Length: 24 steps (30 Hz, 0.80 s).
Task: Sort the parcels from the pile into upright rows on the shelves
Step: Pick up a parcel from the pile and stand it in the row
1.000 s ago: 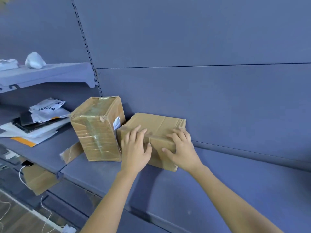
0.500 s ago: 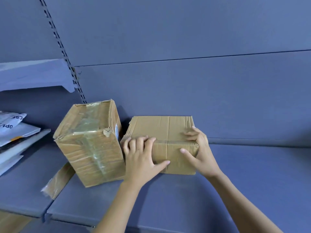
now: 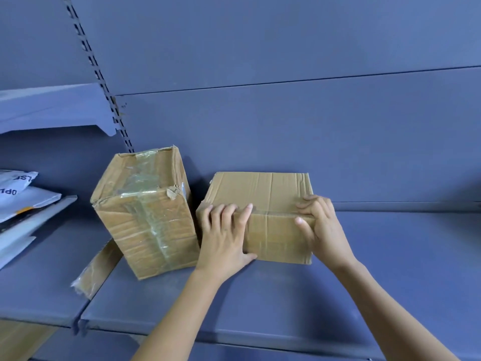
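Trouble is most likely on the left: if the low cardboard box (image 3: 263, 194) is shoved sideways it could jolt the tall taped box (image 3: 145, 217), which seems to lean on a flat parcel (image 3: 93, 272) and might tip toward the shelf (image 3: 390, 269) edge. The left hand (image 3: 223, 238) hooks its fingers over the top front edge and the right hand (image 3: 322, 227) grips the right corner, thumbs on the front face. The box sits flat on the shelf, just beside the tall one, near the back panel (image 3: 286, 139). It is plain brown, creased, dented at the corners, with clear tape along its seam.
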Tool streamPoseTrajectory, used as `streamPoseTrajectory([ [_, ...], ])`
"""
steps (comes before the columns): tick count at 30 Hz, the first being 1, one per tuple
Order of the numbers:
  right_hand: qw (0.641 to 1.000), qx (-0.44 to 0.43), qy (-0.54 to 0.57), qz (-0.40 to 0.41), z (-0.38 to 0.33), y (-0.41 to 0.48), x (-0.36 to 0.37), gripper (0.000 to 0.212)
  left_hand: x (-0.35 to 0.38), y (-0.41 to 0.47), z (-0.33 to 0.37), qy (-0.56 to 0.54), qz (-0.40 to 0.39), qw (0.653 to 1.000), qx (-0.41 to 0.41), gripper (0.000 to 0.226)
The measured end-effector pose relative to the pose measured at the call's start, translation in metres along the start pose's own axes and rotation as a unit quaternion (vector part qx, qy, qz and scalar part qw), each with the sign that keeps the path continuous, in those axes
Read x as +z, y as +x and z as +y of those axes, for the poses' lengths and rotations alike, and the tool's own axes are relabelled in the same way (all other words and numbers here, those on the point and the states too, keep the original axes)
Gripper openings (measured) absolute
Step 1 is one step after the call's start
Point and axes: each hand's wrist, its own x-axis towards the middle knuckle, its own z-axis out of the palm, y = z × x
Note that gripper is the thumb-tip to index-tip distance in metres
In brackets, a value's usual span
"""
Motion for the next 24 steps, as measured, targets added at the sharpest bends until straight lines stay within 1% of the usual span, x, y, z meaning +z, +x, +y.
streamPoseTrajectory([
  [3,0.996,-0.043,-0.075,0.034,0.008,-0.005,-0.015,0.043,-0.004,0.001,0.016,-0.028,-0.014,1.000,-0.003,0.125],
  [6,0.984,-0.093,-0.145,0.043,0.013,-0.002,-0.036,0.054,-0.004,0.003,0.028,-0.059,-0.015,0.998,0.023,0.131],
  [9,0.979,-0.101,-0.174,0.030,0.003,0.014,-0.068,0.058,-0.004,0.010,0.034,-0.065,0.024,0.994,0.080,0.133],
  [11,0.980,-0.094,-0.172,0.013,-0.015,0.031,-0.088,0.051,-0.008,0.016,0.040,-0.074,0.044,0.992,0.094,0.133],
  [14,0.983,-0.089,-0.159,-0.031,-0.044,0.057,-0.109,0.041,-0.013,0.025,0.049,-0.074,0.037,0.995,0.065,0.131],
  [17,0.977,-0.109,-0.174,-0.065,-0.065,0.077,-0.118,0.037,-0.014,0.031,0.060,-0.130,0.060,0.989,0.030,0.116],
  [18,0.981,-0.093,-0.155,-0.077,-0.070,0.082,-0.120,0.037,-0.013,0.032,0.063,-0.159,0.068,0.985,0.019,0.113],
  [19,0.988,-0.063,-0.108,-0.090,-0.075,0.087,-0.122,0.033,-0.013,0.032,0.065,-0.187,0.067,0.980,0.012,0.112],
  [21,0.994,0.003,0.031,-0.107,-0.079,0.096,-0.133,0.016,-0.016,0.033,0.069,-0.247,0.040,0.968,-0.023,0.118],
  [22,0.992,0.027,0.080,-0.096,-0.076,0.098,-0.138,0.010,-0.017,0.033,0.069,-0.292,0.022,0.954,-0.061,0.122],
  [24,0.985,0.075,0.150,-0.032,-0.061,0.093,-0.143,0.015,-0.017,0.032,0.067,-0.396,-0.044,0.908,-0.126,0.133],
])
